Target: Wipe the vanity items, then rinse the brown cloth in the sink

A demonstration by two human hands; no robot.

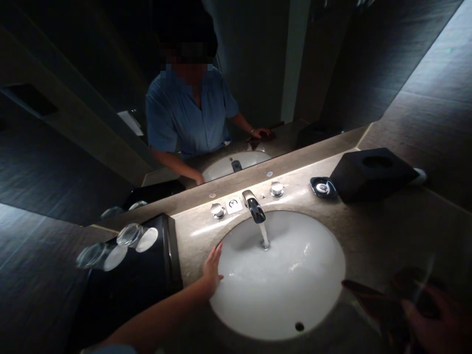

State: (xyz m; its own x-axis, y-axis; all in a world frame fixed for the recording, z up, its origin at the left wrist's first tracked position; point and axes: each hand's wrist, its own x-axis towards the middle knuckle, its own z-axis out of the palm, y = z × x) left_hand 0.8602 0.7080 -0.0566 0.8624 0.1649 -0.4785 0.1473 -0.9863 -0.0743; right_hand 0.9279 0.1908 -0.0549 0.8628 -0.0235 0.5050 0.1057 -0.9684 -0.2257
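Note:
My left hand (212, 269) rests flat on the left rim of the white oval sink (324, 290), fingers stretched out, holding nothing. Water runs from the chrome tap (253, 205) into the bowl. My right hand (437, 322) is in shadow at the lower right, lying on a dark cloth (379, 300) on the counter; its fingers are too dark to read. The mirror (258, 73) above shows a person in a blue shirt in the same pose.
Two round knobs (218, 210) (276, 188) flank the tap. A black tray (147, 275) with upturned glasses (130, 234) sits on the left. A dark tissue box (372, 173) and a small dish (323, 187) stand at the right on the stone counter (376, 231).

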